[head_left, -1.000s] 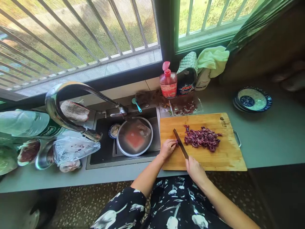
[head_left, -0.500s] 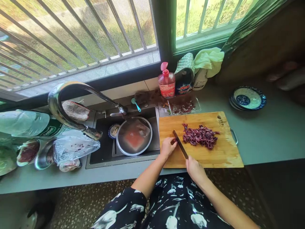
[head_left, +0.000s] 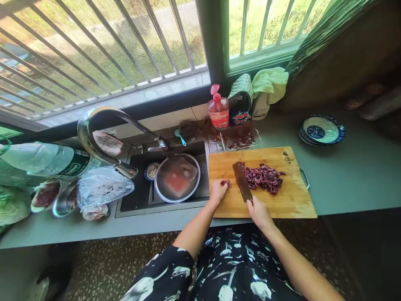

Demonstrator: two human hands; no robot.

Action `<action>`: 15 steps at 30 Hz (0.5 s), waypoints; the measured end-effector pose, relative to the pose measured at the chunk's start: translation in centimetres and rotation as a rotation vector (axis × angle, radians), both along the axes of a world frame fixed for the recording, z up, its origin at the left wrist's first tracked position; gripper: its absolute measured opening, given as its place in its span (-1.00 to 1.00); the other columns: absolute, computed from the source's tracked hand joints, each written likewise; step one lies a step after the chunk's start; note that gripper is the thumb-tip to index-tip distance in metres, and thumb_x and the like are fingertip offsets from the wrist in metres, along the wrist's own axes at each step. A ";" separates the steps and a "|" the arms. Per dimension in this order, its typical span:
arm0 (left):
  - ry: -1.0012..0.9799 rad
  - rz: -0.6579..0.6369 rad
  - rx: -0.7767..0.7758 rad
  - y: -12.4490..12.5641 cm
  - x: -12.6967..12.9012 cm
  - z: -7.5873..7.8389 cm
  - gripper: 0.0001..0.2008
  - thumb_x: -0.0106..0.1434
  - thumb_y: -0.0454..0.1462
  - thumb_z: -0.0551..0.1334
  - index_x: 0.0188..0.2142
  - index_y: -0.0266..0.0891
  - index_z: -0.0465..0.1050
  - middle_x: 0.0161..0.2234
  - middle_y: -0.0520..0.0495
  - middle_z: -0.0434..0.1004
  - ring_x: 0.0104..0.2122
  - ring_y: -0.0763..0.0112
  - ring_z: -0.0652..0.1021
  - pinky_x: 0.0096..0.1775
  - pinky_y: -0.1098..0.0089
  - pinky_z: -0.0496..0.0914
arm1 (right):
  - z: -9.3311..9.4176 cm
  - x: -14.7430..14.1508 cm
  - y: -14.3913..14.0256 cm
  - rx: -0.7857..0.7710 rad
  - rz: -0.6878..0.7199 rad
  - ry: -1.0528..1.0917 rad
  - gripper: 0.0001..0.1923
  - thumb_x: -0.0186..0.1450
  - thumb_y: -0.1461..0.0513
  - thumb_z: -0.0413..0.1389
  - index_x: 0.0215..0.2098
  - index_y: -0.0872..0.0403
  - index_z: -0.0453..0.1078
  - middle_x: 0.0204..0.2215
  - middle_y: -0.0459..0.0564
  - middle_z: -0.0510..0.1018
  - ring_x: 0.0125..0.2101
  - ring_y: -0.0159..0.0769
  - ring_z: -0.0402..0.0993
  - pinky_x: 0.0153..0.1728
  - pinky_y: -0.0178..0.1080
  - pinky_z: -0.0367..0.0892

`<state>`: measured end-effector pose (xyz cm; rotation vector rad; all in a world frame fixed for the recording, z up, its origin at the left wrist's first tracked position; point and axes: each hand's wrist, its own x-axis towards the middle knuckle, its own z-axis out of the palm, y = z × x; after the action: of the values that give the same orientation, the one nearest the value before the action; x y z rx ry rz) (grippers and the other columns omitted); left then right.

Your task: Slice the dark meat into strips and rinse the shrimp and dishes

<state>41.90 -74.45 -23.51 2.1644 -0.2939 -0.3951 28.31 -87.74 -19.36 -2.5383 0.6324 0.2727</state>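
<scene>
A wooden cutting board (head_left: 291, 200) lies on the grey counter to the right of the sink. A pile of shredded purple cabbage (head_left: 263, 177) sits in its middle. My right hand (head_left: 258, 212) grips the handle of a cleaver (head_left: 242, 181), whose blade is tilted flat-side up against the left edge of the pile. My left hand (head_left: 218, 190) rests on the board to the left of the blade, fingers curled over a small purple piece (head_left: 228, 183).
The sink (head_left: 138, 196) holds a steel bowl (head_left: 177, 177) under a curved tap (head_left: 103, 138). A soap bottle (head_left: 219, 110), cleaners and cloths stand at the window. Blue plates (head_left: 322, 130) sit far right; bags, bowls and a bottle (head_left: 46, 161) lie left.
The cleaver has turned from edge-down to flat-side up and shifted right against the pile. My left hand stays on the board beside it. The view has shifted a little.
</scene>
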 end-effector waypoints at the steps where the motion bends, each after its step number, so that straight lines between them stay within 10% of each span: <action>1: -0.003 0.010 0.012 -0.1 -0.2 0.1 -0.74 0.17 -0.16 0.08 -0.36 -0.25 0.47 -0.46 -0.03 0.50 -0.50 0.51 0.43 -0.41 0.48 0.27 | 0.0 -0.5 -0.5 0.025 -0.021 -0.039 -0.74 0.27 0.15 -0.19 -0.36 0.11 0.25 -0.53 0.03 0.48 -0.49 -0.32 0.40 -0.50 -0.35 0.09; 8: -0.254 0.029 0.219 -1.7 -1.3 0.5 -0.88 0.09 -0.37 0.13 -0.38 -0.27 0.42 -0.41 -0.09 0.46 -0.37 0.39 0.44 -0.30 0.42 0.27 | 1.2 -2.1 -3.3 0.214 -0.103 -0.131 -0.69 0.22 0.06 -0.17 -0.40 0.08 0.26 -0.63 -0.05 0.43 -0.58 -0.34 0.35 -0.54 -0.37 0.12; 15: -0.234 -0.025 0.140 -7.1 -2.6 1.0 -0.75 0.12 -0.41 0.07 -0.22 -0.28 0.41 -0.28 -0.17 0.47 -0.28 0.32 0.46 -0.20 0.34 0.30 | 3.1 -4.1 -6.0 -0.005 -0.075 -0.229 -0.70 0.25 0.08 -0.16 -0.38 0.09 0.28 -0.60 -0.04 0.43 -0.56 -0.36 0.35 -0.53 -0.36 0.08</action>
<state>39.27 -81.53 -22.48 2.3497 -0.4350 -0.1802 24.24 -93.71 -16.26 -2.4954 0.6361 -0.0464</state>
